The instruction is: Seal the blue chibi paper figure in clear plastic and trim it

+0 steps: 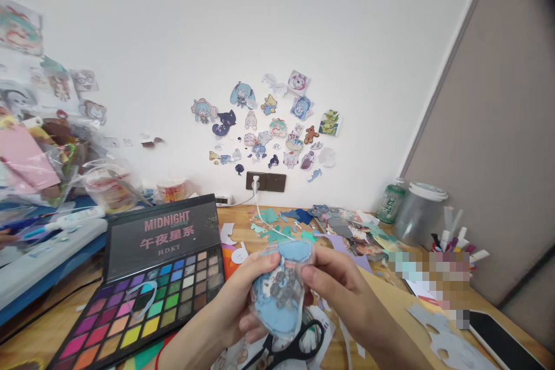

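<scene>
Both my hands hold a light blue, rounded flat craft piece (277, 312) with a grey figure in its middle and a clear, shiny film around its edge. My left hand (243, 283) grips it from the left, thumb on the face and fingers behind. My right hand (336, 283) pinches its upper right edge between thumb and fingers. Just below the piece lie black-handled scissors (310, 347), partly covered by it, on top of paper scraps. What the fingers behind the piece do is hidden.
An open eyeshadow palette (143, 312) stands at the left. Paper cut-offs (342, 225) pile up behind my hands. A clear lidded tub (420, 214), a green bottle (391, 202) and several markers (455, 240) are at the right, with a phone (505, 341) nearer.
</scene>
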The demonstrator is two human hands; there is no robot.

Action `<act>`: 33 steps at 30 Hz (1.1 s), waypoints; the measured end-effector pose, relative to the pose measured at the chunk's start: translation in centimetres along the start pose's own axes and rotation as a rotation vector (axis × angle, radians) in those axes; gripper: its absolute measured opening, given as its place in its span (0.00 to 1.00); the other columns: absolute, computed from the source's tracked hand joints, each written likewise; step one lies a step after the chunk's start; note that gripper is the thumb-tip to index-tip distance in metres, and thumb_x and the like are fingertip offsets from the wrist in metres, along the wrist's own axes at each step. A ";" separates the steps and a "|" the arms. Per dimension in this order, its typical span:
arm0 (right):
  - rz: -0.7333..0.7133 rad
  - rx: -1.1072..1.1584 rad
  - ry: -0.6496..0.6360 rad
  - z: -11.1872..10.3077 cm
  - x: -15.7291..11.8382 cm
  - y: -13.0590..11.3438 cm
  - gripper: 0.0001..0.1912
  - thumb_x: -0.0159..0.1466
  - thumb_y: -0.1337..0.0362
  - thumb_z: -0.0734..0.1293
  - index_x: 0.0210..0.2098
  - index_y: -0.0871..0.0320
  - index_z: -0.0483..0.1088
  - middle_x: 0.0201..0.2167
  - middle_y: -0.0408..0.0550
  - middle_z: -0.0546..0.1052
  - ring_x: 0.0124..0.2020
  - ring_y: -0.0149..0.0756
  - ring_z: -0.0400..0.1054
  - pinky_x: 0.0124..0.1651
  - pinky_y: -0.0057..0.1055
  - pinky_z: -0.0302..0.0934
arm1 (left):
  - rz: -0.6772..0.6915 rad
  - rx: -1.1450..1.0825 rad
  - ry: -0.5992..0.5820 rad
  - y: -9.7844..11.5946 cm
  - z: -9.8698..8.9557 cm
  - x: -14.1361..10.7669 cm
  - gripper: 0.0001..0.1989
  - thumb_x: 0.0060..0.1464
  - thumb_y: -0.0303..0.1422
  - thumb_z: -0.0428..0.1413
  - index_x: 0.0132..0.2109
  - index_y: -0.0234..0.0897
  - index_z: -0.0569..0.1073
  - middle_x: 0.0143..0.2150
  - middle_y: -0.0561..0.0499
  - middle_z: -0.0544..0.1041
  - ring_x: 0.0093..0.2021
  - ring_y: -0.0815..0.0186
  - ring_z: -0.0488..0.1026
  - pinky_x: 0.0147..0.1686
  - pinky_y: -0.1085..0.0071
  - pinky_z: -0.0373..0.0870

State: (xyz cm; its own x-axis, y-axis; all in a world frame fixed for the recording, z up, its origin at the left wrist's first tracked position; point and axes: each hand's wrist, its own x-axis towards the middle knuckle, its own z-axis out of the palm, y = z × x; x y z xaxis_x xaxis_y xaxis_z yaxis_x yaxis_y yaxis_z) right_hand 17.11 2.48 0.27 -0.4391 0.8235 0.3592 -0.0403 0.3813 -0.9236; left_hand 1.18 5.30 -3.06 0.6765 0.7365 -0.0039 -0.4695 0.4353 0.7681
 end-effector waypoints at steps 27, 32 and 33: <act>-0.025 -1.285 -0.229 -3.4 -0.4 0.0 0.06 0.57 0.68 0.69 0.24 0.55 0.76 0.22 0.42 0.75 0.24 0.30 0.64 0.27 0.29 0.48 | 0.183 0.567 0.321 2.9 0.6 -1.2 0.17 0.51 0.41 0.57 0.22 0.35 0.69 0.08 0.57 0.64 0.07 0.77 0.52 0.08 0.82 0.51; 0.031 -1.210 -0.387 -3.6 -0.9 -0.3 0.15 0.58 0.59 0.69 0.17 0.56 0.72 0.15 0.39 0.71 0.19 0.28 0.61 0.25 0.28 0.51 | 0.133 0.606 0.312 2.9 0.9 -1.2 0.17 0.51 0.43 0.57 0.24 0.35 0.68 0.10 0.58 0.63 0.08 0.78 0.52 0.09 0.82 0.49; 0.038 -1.196 -0.423 -3.6 -1.0 -0.4 0.14 0.58 0.61 0.69 0.18 0.56 0.72 0.15 0.39 0.71 0.19 0.28 0.61 0.25 0.28 0.51 | 0.131 0.614 0.311 2.8 0.9 -1.1 0.17 0.51 0.44 0.57 0.24 0.35 0.67 0.10 0.59 0.63 0.07 0.78 0.52 0.09 0.82 0.49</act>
State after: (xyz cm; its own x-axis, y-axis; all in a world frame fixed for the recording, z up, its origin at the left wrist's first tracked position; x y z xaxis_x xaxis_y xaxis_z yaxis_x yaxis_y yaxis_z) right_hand 20.80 2.97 0.72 -0.6823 0.7285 0.0606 0.7144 0.6821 -0.1559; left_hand -0.41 5.26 -0.34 0.3990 0.9170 0.0009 -0.0691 0.0291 0.9972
